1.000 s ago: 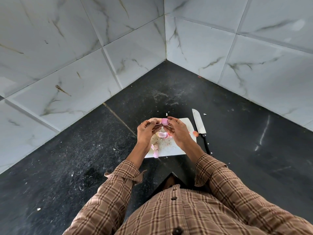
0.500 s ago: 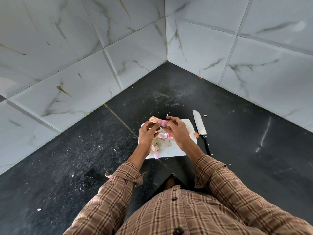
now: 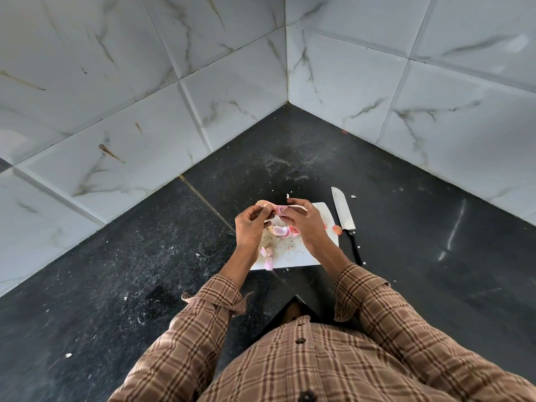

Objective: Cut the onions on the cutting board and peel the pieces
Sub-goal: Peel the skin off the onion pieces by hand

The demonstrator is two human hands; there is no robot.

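Observation:
A white cutting board [image 3: 293, 253] lies on the black counter. Above it, my right hand [image 3: 304, 221] pinches a small pink onion piece [image 3: 279, 209] between thumb and fingers. My left hand [image 3: 251, 227] pinches a strip of papery onion skin [image 3: 262, 203] that still joins the piece. On the board below lie peeled onion shells [image 3: 280, 230] and small pink onion pieces [image 3: 267, 256] near the front edge. A knife [image 3: 343, 217] with a black handle rests on the counter just right of the board, blade pointing away.
The black counter [image 3: 145, 271] fills a corner between two marble-tiled walls [image 3: 174, 82]. A loose bit of onion skin [image 3: 337, 229] lies between board and knife. Small white scraps dot the counter. My checked sleeves reach in from below.
My left hand has drawn the skin strip leftward away from the onion piece, so more peel is spread out between my hands. The board, scraps and knife have stayed put.

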